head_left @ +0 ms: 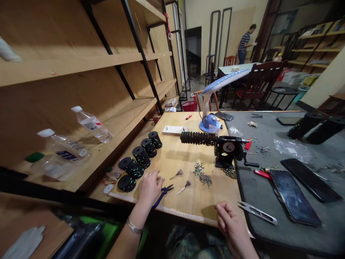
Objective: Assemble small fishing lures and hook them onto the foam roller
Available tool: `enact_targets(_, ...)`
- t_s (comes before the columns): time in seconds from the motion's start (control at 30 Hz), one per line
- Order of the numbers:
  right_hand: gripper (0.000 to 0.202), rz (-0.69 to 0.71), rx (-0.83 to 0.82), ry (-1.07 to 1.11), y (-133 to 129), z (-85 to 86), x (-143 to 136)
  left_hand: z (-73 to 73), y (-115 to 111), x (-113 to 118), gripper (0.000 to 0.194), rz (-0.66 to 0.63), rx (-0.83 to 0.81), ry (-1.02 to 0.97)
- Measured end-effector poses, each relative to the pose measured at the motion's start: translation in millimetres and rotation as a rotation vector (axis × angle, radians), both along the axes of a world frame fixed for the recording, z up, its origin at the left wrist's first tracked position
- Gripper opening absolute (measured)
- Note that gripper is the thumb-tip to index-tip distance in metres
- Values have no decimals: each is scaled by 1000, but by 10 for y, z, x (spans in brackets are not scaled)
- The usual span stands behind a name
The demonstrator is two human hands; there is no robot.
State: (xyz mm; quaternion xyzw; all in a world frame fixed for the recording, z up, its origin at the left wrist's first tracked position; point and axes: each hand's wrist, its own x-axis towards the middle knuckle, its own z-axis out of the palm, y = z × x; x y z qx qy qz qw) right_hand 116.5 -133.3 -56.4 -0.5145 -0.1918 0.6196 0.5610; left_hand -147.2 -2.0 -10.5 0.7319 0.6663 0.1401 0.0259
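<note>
My left hand (150, 187) rests at the table's left part, between the black spools (130, 167) and the blue-handled pliers (162, 196); its fingers are slightly apart and hold nothing visible. Near the front edge, my right hand (228, 219) has its thumb and index finger pinched; whatever they hold is too small to make out. Silver tweezers (257, 212) lie to its right. Two small brushes (184, 187) lie between the hands, with a pile of coloured beads (198, 171) beyond. A ridged black roller (198, 138) sits on a black crank device (228, 148).
A blue lamp (209, 123) stands behind the device. Phones (295, 197) and plastic bags lie on the grey mat (258, 180) at the right. Wooden shelves (121, 126) with bottles (93, 124) flank the left side. A person (244, 43) stands in the background.
</note>
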Motion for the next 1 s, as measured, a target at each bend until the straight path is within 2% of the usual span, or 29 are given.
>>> enact_targets(0.13,52,-38,0,-14,-16,24,-15,27,-71,73,23,-29,74,-73)
enact_targets(0.37,53,-55,-26,-31,-41,-49,0,-112,-28,44,23,-50,85,-180)
enact_targets(0.5,52,-48,-18,-32,-31,-78,15,-52,-101,77,20,-97,96,-246)
enact_targets(0.63,52,-51,-16,-43,-22,-59,-5,7,-278,340,16,-179,51,-416)
enact_targets(0.7,53,-48,-11,-70,-23,-43,-17,-27,-352,545,16,-258,-34,-485)
enact_targets(0.77,53,-40,5,-90,-31,-30,-29,-107,-376,747,25,-287,-84,-465)
enact_targets(0.87,54,-25,20,-97,-54,-19,-47,-254,-332,943,27,-183,-143,-461)
enact_targets(1.0,55,1,19,-114,-87,-27,-87,-343,-330,945,26,-166,-186,-529)
